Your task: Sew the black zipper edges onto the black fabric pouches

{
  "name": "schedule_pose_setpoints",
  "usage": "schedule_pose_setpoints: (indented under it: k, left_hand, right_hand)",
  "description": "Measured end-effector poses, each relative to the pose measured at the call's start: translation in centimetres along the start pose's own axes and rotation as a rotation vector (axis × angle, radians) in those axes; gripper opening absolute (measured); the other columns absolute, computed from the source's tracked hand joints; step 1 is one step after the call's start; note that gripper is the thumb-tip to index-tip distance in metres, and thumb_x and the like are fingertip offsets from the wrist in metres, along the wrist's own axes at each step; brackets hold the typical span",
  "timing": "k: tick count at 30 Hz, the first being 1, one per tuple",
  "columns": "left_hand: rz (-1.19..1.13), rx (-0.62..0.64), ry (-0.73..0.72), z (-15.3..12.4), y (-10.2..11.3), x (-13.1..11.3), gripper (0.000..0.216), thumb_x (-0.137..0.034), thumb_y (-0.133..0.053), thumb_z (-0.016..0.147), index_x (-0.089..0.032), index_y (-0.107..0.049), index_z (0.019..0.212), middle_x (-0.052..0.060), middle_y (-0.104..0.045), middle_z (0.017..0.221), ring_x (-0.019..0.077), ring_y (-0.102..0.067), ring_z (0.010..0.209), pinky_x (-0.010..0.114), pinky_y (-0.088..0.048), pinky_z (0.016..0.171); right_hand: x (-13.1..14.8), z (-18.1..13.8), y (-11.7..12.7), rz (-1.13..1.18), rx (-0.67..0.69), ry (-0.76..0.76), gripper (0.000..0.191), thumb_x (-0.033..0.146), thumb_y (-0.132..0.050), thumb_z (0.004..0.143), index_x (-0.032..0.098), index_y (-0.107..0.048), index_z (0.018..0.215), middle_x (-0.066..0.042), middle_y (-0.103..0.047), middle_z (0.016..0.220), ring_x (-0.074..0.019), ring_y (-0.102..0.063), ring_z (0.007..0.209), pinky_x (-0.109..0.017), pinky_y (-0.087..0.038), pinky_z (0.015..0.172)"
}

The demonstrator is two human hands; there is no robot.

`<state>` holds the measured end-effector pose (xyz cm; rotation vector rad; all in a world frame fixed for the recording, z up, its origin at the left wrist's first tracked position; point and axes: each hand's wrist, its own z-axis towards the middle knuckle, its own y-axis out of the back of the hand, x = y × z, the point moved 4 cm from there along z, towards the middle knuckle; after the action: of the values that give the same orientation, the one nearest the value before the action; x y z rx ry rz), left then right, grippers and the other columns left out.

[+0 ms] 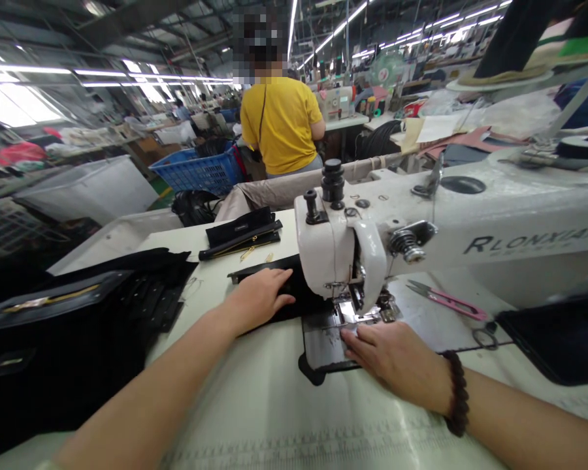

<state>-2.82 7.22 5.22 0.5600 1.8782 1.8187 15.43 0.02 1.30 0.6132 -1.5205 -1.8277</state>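
A white sewing machine (323,241) stands over a metal plate (323,346) set in the pale table. My left hand (262,297) lies flat on a black fabric piece (304,287), fingers stretched out and thumb apart. That fabric runs in under the machine head, where its far end is hidden. My right hand (389,356) rests on the metal plate just in front of the presser foot (357,307). Its fingers are extended and lie close together, and I see nothing held in them. A dark beaded bracelet (457,391) circles the right wrist.
Black zippered pieces (242,232) lie behind my left hand; a pile of black fabric parts (73,326) fills the left side. Pink-handled thread snips (448,300) and a dark flat device (563,336) lie at right. A person in yellow (281,127) stands beyond, beside a blue crate (200,170).
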Motion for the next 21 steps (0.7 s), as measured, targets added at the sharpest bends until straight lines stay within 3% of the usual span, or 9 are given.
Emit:
schedule_pose_setpoints:
  k: [3,6,8,10,13,17,21]
  left_hand:
    - [-0.028,0.242,0.058,-3.5,0.5,-2.1,0.040,-0.031,-0.054,0.080,-0.011,-0.052,0.114,0.012,-0.065,0.086,0.0258,-0.063,0.077,0.035,-0.048,0.068]
    - [-0.213,0.364,-0.100,-6.6,0.4,-6.4,0.025,-0.026,-0.055,0.079,-0.021,-0.059,0.103,0.004,-0.066,0.082,0.0200,-0.063,0.073,0.026,-0.048,0.063]
    - [-0.235,0.312,-0.138,-7.0,0.2,-8.1,0.012,-0.022,-0.055,0.078,-0.019,-0.064,0.085,0.003,-0.064,0.076,0.0188,-0.062,0.067,0.025,-0.048,0.058]
    - [-0.282,0.148,-0.105,-6.2,0.1,-8.2,0.012,-0.020,-0.052,0.080,-0.017,-0.063,0.075,0.005,-0.061,0.077,0.0187,-0.059,0.071,0.027,-0.048,0.063]
    - [-0.416,-0.095,-0.030,-4.8,-0.3,-7.3,0.008,-0.022,-0.053,0.080,-0.016,-0.058,0.081,0.007,-0.057,0.092,0.0195,-0.055,0.088,0.031,-0.046,0.078]
    - [-0.499,-0.146,0.010,-3.9,-1.8,-6.7,0.023,-0.021,-0.056,0.078,-0.017,-0.051,0.100,0.008,-0.053,0.108,0.0213,-0.050,0.102,0.035,-0.042,0.089]
    - [-0.572,-0.167,0.109,-3.8,-2.7,-6.2,0.023,-0.018,-0.052,0.079,-0.018,-0.050,0.102,0.007,-0.055,0.104,0.0192,-0.055,0.091,0.034,-0.047,0.081]
  right_hand:
    - [0.2,-0.3,0.1,0.038,0.019,0.047,0.021,0.024,-0.036,0.091,0.015,-0.055,0.091,0.001,-0.053,0.064,-0.0133,-0.044,0.051,-0.030,-0.019,0.046]
    - [0.2,-0.7,0.1,0.053,0.007,0.078,0.020,0.024,-0.037,0.090,0.015,-0.055,0.087,0.001,-0.052,0.064,-0.0128,-0.042,0.051,-0.031,-0.017,0.047]
    - [0.1,-0.8,0.3,0.049,-0.028,0.092,0.019,0.024,-0.038,0.090,0.015,-0.055,0.087,0.001,-0.052,0.063,-0.0127,-0.040,0.051,-0.031,-0.016,0.048]
    - [0.0,-0.8,0.5,0.046,-0.066,0.109,0.020,0.023,-0.037,0.091,0.014,-0.055,0.088,0.001,-0.051,0.062,-0.0129,-0.039,0.051,-0.031,-0.016,0.048]
    - [0.1,-0.9,0.9,0.046,-0.110,0.115,0.022,0.023,-0.036,0.091,0.015,-0.056,0.086,0.001,-0.050,0.061,-0.0134,-0.039,0.051,-0.032,-0.016,0.048]
    - [0.1,-0.8,1.0,0.056,-0.111,0.101,0.021,0.024,-0.037,0.091,0.015,-0.056,0.087,0.000,-0.052,0.063,-0.0134,-0.041,0.051,-0.031,-0.018,0.048]
    - [-0.4,-0.6,0.5,0.062,0.008,0.046,0.019,0.027,-0.040,0.089,0.018,-0.056,0.086,0.001,-0.053,0.063,-0.0128,-0.041,0.049,-0.029,-0.016,0.046]
